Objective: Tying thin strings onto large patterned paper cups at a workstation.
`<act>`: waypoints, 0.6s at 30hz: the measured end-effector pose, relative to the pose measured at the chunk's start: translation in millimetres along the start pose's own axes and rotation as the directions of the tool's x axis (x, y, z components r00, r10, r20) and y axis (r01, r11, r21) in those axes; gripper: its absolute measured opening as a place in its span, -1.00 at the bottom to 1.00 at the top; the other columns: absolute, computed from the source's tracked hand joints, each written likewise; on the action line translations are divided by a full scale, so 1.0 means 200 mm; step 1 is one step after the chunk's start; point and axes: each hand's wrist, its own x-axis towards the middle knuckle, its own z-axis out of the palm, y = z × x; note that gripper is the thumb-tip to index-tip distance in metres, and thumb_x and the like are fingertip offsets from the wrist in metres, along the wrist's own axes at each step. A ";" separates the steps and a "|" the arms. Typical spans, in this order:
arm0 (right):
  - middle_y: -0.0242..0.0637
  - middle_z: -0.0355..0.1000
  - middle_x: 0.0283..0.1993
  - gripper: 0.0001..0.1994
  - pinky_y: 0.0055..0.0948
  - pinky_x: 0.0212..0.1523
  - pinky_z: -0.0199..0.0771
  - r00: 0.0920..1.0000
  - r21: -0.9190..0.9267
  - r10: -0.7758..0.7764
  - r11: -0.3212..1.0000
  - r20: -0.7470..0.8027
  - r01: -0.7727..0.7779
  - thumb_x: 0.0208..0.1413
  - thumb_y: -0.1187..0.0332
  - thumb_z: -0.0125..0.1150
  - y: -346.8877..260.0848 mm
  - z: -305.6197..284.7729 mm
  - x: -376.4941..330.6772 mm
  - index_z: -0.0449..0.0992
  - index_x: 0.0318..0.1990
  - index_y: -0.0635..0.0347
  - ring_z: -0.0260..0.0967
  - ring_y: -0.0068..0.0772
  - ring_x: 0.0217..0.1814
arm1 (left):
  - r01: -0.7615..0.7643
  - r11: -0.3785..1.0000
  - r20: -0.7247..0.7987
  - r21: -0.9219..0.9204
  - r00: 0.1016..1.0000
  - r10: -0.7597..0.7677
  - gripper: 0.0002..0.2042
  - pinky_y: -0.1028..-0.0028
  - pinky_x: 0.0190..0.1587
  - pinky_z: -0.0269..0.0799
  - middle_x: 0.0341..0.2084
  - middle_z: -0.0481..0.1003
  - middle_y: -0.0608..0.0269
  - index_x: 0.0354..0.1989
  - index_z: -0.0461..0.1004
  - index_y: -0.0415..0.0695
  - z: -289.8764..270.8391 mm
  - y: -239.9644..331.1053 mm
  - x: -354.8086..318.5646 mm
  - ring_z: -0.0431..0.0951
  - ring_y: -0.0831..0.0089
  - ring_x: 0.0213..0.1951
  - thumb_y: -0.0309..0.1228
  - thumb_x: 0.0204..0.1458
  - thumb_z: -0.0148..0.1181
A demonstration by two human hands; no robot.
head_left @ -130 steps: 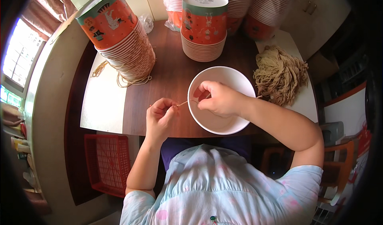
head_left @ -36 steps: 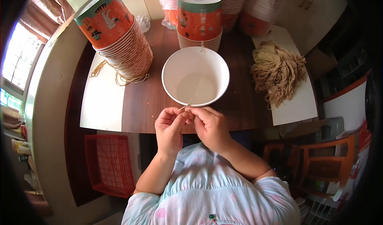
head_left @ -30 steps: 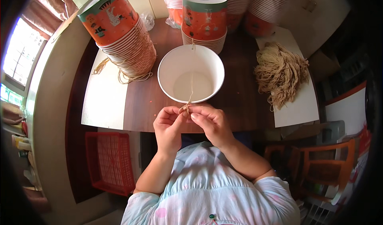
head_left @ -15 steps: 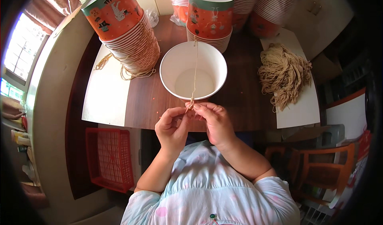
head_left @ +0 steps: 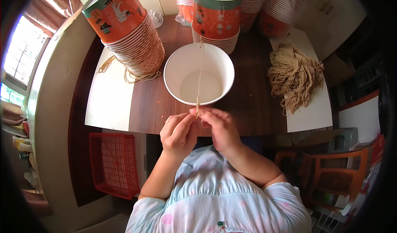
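Observation:
A white paper bucket [head_left: 175, 76] stands mouth up near the table's front edge. Across its mouth runs a thin tan cord [head_left: 201, 74], from a knot at the far rim to the near rim. Just in front of that near rim, my left hand [head_left: 178, 134] and my right hand [head_left: 221, 127] meet with fingertips together, both pinching the cord. Where the cord passes between the fingers, its end and any knot are mostly hidden.
At the left leans a stack of orange-and-green buckets [head_left: 120, 20] with cords wound around it. More stacked buckets [head_left: 217, 18] stand behind. A heap of tan cords [head_left: 294, 78] lies at the right. Below the table's left side is a red plastic crate [head_left: 113, 164].
My fingertips have drawn closer together on the cord, and my left fingers are more curled. The bucket has shifted very slightly left.

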 end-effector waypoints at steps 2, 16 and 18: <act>-0.38 0.54 -0.25 -0.81 -0.66 -0.27 0.33 0.981 0.225 0.190 0.955 0.036 -0.193 0.17 0.38 0.13 0.00 -0.01 0.01 0.61 -0.19 0.25 0.34 -0.71 -0.37 | 0.028 0.999 0.002 -0.036 1.000 -0.028 -0.77 0.48 -0.41 0.46 -0.42 0.56 0.09 -0.30 0.56 -0.26 0.00 0.00 0.00 0.57 0.29 -0.44 -0.74 -0.19 0.22; -0.38 0.50 -0.36 -0.87 -0.63 -0.44 0.32 0.996 -0.141 -0.085 0.987 -0.021 0.081 0.18 0.41 0.08 0.01 -0.07 0.04 0.53 -0.24 0.24 0.28 -0.70 -0.47 | 0.493 0.645 0.186 -0.584 0.855 -0.485 -0.89 0.48 -0.17 0.56 -0.32 0.58 0.03 -0.23 0.51 -0.43 -0.05 -0.04 -0.03 0.62 0.37 -0.27 -0.68 0.09 0.14; -0.38 0.50 -0.36 -0.88 -0.63 -0.46 0.32 0.978 -0.283 -0.208 0.937 0.012 0.203 0.19 0.42 0.08 0.02 -0.08 0.05 0.52 -0.24 0.25 0.27 -0.71 -0.47 | 0.501 0.623 0.175 -0.601 0.843 -0.509 -0.90 0.54 -0.18 0.53 -0.35 0.58 0.10 -0.24 0.52 -0.41 -0.03 -0.02 -0.02 0.61 0.45 -0.28 -0.69 0.08 0.15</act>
